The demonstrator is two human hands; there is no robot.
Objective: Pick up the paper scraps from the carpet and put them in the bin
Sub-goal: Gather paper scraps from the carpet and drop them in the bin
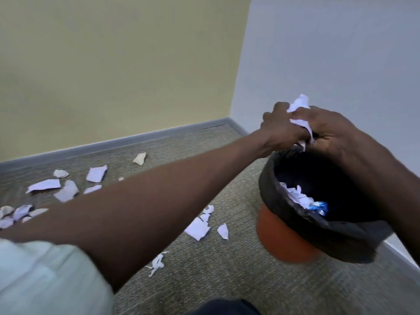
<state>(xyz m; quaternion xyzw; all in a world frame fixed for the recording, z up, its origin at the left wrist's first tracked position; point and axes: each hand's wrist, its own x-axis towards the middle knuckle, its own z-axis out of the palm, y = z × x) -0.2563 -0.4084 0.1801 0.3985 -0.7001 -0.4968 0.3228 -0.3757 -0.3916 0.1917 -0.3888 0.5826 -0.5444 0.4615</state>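
Sleeve (pixel 41 276) and left forearm cross the carpet (pixel 227 280) toward two o'clock. Below them, the bin (pixel 295 226) opens upward at four o'clock, paper already inside. Both hands meet directly above its far rim: left hand (pixel 280 130) and right hand (pixel 336 133) each grasp one crumpled wad (pixel 300 105). Loose scraps (pixel 197 228) lie at nine and six o'clock.
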